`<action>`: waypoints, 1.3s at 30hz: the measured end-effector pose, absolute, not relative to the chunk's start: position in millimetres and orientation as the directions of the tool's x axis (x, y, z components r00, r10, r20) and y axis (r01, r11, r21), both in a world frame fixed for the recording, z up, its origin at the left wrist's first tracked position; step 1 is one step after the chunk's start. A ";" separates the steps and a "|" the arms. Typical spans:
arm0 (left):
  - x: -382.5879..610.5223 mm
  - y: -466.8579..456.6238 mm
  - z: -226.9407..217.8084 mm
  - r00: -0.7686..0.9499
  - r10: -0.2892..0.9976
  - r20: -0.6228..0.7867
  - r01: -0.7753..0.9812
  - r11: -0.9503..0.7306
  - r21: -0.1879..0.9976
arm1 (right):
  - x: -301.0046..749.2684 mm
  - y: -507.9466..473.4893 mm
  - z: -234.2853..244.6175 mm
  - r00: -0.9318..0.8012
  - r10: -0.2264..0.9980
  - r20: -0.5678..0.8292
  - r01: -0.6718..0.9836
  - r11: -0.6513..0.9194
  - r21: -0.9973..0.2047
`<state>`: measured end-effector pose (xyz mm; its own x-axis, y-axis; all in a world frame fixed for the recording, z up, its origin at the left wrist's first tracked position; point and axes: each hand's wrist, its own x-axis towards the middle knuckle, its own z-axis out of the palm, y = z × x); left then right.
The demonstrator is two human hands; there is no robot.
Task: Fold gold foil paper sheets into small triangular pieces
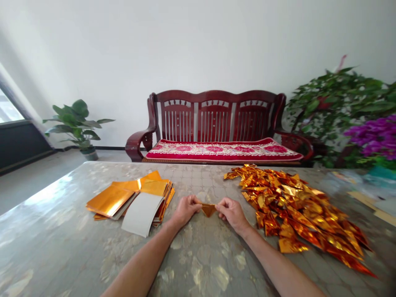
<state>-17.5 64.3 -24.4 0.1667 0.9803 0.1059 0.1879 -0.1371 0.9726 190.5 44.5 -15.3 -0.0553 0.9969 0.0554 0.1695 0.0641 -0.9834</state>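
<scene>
At the table [62, 247], both hands pinch one foil piece [208, 209]

Across the whole near ground runs the table, its top marbled and glossy. Beyond its far edge a dark red bench [216, 119] stands against a white wall, with a red patterned cushion [222, 150] on the seat. Far right, a leafy shrub [334, 103] rises, with purple flowers [374, 138] in front of it. Far left, a smaller plant [77, 123] sits on the floor.

On the table's right half lies a wide pile [303, 210] of folded gold foil shapes, spreading toward the near right. On the left half lies a stack [123, 198] of flat gold sheets, loosely fanned, with one sheet [142, 213] white side up at its near edge.

Between stack and pile, two bare forearms reach in from the near edge. The left hand [185, 210] is closed, thumb and fingertips pinching the foil piece's left end. The right hand [232, 213] is closed the same way on the right end. The piece is small and gold, a triangle pointing toward the near edge. Whether it touches the table I cannot tell.
</scene>
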 end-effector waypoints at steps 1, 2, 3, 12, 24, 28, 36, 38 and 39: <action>-17.5 64.4 -24.6 0.163 0.980 0.116 0.178 -0.145 0.973 | 189.8 45.0 -14.7 -0.057 0.997 0.057 0.171 0.066 -0.983; -17.6 64.5 -25.0 0.161 0.979 0.125 0.169 -0.152 0.974 | 189.0 45.7 -14.2 -0.058 0.997 0.058 0.173 0.067 -0.983; -17.6 64.7 -25.4 0.160 0.978 0.131 0.161 -0.157 0.974 | 188.3 46.6 -13.7 -0.059 0.997 0.057 0.176 0.067 -0.982; -18.2 64.0 -26.9 0.169 0.963 0.211 0.111 -0.232 0.966 | 185.3 48.3 -11.4 -0.034 0.997 0.066 0.160 0.071 -0.985; -17.5 60.2 -24.0 0.201 0.938 0.283 0.143 -0.313 0.939 | 190.2 48.0 -18.8 0.068 0.975 0.213 0.171 0.199 -0.965; -18.0 60.7 -23.4 0.192 0.942 0.274 0.144 -0.304 0.942 | 190.9 47.9 -18.9 0.042 0.976 0.213 0.186 0.202 -0.962; -19.1 65.3 -25.2 0.186 0.968 0.166 -0.042 -0.161 0.986 | 201.4 45.3 -13.5 0.004 0.997 0.081 -0.099 0.081 -0.992; -19.4 64.8 -24.0 0.210 0.966 0.150 -0.054 -0.141 0.989 | 201.5 47.1 -15.5 0.021 0.997 0.072 -0.091 0.074 -0.993; -19.4 64.4 -23.5 0.219 0.965 0.147 -0.060 -0.137 0.989 | 200.8 47.8 -16.5 0.022 0.998 0.065 -0.070 0.067 -0.995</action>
